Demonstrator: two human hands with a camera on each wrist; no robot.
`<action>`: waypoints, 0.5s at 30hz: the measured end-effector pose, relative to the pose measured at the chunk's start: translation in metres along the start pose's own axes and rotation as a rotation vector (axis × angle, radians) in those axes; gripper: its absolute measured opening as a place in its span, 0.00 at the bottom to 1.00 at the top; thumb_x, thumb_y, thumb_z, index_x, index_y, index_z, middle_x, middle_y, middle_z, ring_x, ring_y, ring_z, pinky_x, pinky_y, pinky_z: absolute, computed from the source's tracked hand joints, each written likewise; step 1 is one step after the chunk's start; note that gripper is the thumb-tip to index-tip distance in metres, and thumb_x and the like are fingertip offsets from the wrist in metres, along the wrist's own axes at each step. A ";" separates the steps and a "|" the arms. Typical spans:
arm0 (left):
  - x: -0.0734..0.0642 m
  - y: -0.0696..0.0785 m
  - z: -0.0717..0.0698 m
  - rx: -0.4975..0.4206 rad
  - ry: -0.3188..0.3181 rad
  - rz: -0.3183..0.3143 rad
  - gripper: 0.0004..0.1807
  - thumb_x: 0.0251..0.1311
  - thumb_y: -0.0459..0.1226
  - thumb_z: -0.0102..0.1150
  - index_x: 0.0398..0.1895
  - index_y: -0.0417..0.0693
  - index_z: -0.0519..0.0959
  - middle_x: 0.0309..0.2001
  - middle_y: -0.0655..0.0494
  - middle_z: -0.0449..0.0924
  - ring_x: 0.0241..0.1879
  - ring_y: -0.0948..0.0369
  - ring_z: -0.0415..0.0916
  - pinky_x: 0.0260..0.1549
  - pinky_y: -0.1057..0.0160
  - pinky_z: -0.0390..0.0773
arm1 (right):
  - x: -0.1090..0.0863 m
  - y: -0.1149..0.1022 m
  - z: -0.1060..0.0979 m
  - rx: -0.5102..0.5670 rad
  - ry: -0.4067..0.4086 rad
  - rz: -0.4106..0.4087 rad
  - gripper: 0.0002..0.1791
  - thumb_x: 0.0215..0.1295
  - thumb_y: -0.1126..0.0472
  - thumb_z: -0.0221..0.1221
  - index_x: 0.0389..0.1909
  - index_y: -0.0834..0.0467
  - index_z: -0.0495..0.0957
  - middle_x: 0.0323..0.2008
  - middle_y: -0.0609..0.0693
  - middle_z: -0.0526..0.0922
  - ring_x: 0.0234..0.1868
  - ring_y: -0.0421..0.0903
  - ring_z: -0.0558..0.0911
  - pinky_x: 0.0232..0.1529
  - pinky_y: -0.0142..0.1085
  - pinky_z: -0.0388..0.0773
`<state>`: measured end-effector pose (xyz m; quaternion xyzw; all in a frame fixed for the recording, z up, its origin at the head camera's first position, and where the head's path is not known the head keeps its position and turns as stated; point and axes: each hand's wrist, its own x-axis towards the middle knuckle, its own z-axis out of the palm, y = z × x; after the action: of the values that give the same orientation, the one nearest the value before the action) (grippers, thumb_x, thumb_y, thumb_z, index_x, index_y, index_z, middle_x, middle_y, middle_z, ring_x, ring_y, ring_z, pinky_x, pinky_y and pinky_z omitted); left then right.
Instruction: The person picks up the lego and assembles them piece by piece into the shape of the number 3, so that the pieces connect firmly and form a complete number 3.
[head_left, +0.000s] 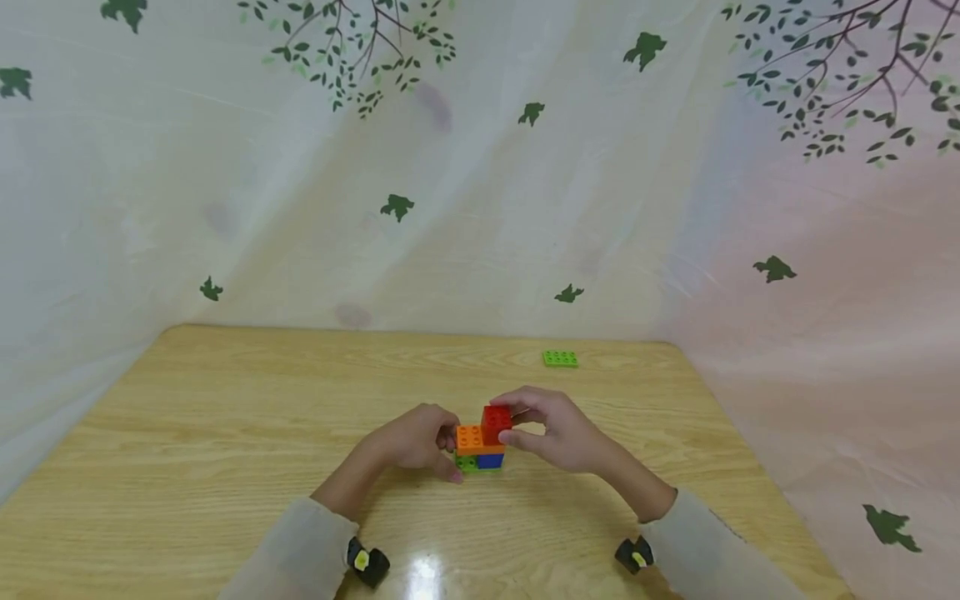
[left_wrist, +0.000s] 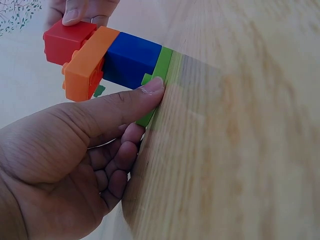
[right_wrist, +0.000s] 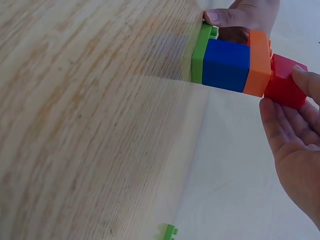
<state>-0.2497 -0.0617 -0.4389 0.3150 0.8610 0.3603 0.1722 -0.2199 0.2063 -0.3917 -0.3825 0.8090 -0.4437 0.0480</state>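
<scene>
A small stack of toy building bricks stands on the table. At its bottom is a thin green brick (left_wrist: 162, 62), with a blue brick (right_wrist: 226, 65) on one end of it. A flat orange brick (head_left: 470, 438) lies over the blue one and overhangs the bare green studs. On the orange brick's right end sits a red brick (head_left: 495, 423). My right hand (head_left: 562, 429) pinches the red brick between thumb and fingers. With thumb on one side and fingers on the other, my left hand (head_left: 412, 437) holds the green brick's free end down at the tabletop.
Another thin green brick (head_left: 560, 358) lies near the table's far edge, right of centre. A pale cloth backdrop (head_left: 465, 167) printed with leaves and branches hangs behind the wooden table (head_left: 225, 417) and along its sides.
</scene>
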 end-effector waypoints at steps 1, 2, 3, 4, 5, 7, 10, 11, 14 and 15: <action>0.000 0.000 0.000 0.000 0.000 0.003 0.20 0.46 0.43 0.83 0.30 0.47 0.77 0.25 0.62 0.68 0.27 0.63 0.66 0.27 0.64 0.66 | 0.000 0.000 0.000 0.000 0.002 0.006 0.22 0.68 0.63 0.67 0.61 0.61 0.77 0.54 0.52 0.83 0.51 0.47 0.84 0.55 0.48 0.80; 0.000 0.000 0.000 0.000 0.000 0.004 0.20 0.46 0.43 0.83 0.30 0.47 0.77 0.25 0.62 0.69 0.27 0.63 0.66 0.28 0.64 0.66 | -0.001 0.000 0.000 0.002 0.005 0.012 0.22 0.68 0.64 0.67 0.61 0.62 0.77 0.54 0.53 0.84 0.51 0.48 0.85 0.55 0.48 0.80; 0.000 0.000 0.001 0.004 0.001 0.005 0.20 0.47 0.43 0.83 0.30 0.48 0.77 0.25 0.62 0.69 0.27 0.64 0.66 0.28 0.64 0.66 | -0.001 0.000 0.000 0.004 0.008 0.018 0.22 0.68 0.64 0.67 0.61 0.62 0.77 0.53 0.53 0.84 0.51 0.48 0.85 0.55 0.48 0.80; 0.000 0.000 0.000 0.007 0.002 0.004 0.20 0.47 0.44 0.83 0.30 0.48 0.77 0.25 0.62 0.69 0.27 0.64 0.66 0.28 0.64 0.66 | -0.002 0.000 0.000 0.003 0.010 0.022 0.22 0.67 0.64 0.67 0.61 0.62 0.77 0.53 0.53 0.84 0.51 0.48 0.85 0.55 0.49 0.80; 0.000 0.000 0.000 0.010 0.002 0.005 0.21 0.47 0.44 0.83 0.30 0.47 0.77 0.25 0.62 0.69 0.27 0.64 0.66 0.28 0.64 0.66 | -0.002 -0.001 0.000 0.005 0.010 0.025 0.22 0.67 0.64 0.68 0.61 0.63 0.78 0.53 0.53 0.84 0.50 0.48 0.85 0.55 0.49 0.80; -0.001 0.000 0.000 0.014 0.002 0.003 0.21 0.47 0.44 0.83 0.29 0.47 0.77 0.25 0.62 0.69 0.27 0.64 0.66 0.28 0.64 0.66 | -0.002 -0.001 0.000 -0.001 0.008 0.024 0.22 0.67 0.64 0.68 0.61 0.63 0.78 0.52 0.53 0.84 0.50 0.48 0.85 0.54 0.50 0.80; -0.001 0.000 -0.001 0.017 0.000 0.002 0.21 0.47 0.44 0.83 0.29 0.47 0.77 0.25 0.62 0.69 0.27 0.64 0.66 0.28 0.65 0.66 | -0.002 -0.002 -0.001 -0.016 0.002 0.023 0.22 0.67 0.64 0.68 0.61 0.63 0.78 0.52 0.53 0.85 0.49 0.47 0.85 0.54 0.51 0.80; -0.001 0.000 -0.001 0.018 -0.001 0.002 0.21 0.47 0.44 0.83 0.29 0.47 0.77 0.25 0.62 0.69 0.27 0.64 0.66 0.28 0.65 0.66 | -0.002 -0.003 -0.001 -0.021 -0.001 0.024 0.22 0.67 0.64 0.68 0.60 0.62 0.78 0.52 0.53 0.85 0.49 0.47 0.85 0.54 0.51 0.80; -0.001 0.001 -0.001 0.024 -0.003 0.001 0.21 0.47 0.44 0.83 0.29 0.47 0.77 0.25 0.63 0.69 0.27 0.64 0.66 0.28 0.65 0.67 | 0.000 -0.006 -0.003 -0.047 -0.009 0.026 0.21 0.67 0.64 0.68 0.59 0.61 0.79 0.51 0.52 0.85 0.49 0.46 0.85 0.54 0.51 0.80; -0.001 0.001 -0.001 0.026 -0.003 0.001 0.21 0.47 0.44 0.83 0.29 0.47 0.77 0.25 0.63 0.69 0.27 0.64 0.66 0.28 0.65 0.67 | 0.001 -0.007 -0.004 -0.057 -0.014 0.026 0.21 0.66 0.64 0.68 0.59 0.61 0.79 0.51 0.52 0.85 0.49 0.46 0.85 0.54 0.50 0.80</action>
<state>-0.2493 -0.0628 -0.4373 0.3184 0.8652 0.3486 0.1691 -0.2181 0.2064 -0.3840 -0.3765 0.8257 -0.4173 0.0486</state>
